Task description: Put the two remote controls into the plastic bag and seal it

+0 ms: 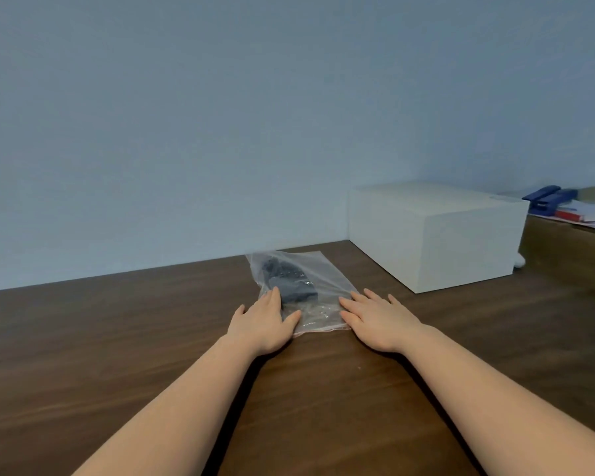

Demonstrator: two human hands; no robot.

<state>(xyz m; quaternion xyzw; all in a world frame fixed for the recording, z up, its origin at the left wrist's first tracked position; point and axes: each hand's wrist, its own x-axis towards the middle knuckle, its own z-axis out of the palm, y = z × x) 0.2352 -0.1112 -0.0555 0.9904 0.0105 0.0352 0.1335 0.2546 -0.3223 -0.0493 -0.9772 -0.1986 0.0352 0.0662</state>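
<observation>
The bag [318,286] with dark remotes [289,281] inside lies flat near the table's [117,338] far edge. The left hand [263,326] and right hand [380,322] press flat, fingers spread, on its near corners, gripping nothing. Blue wall [220,115] behind.

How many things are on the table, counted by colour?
Clear: 1, plastic bag
Dark: 1 dark mass inside the bag, the remote controls, too blurred to separate
White: 1, box
Blue: 1, stapler-like item
Red: 1, flat item
Total: 5
</observation>
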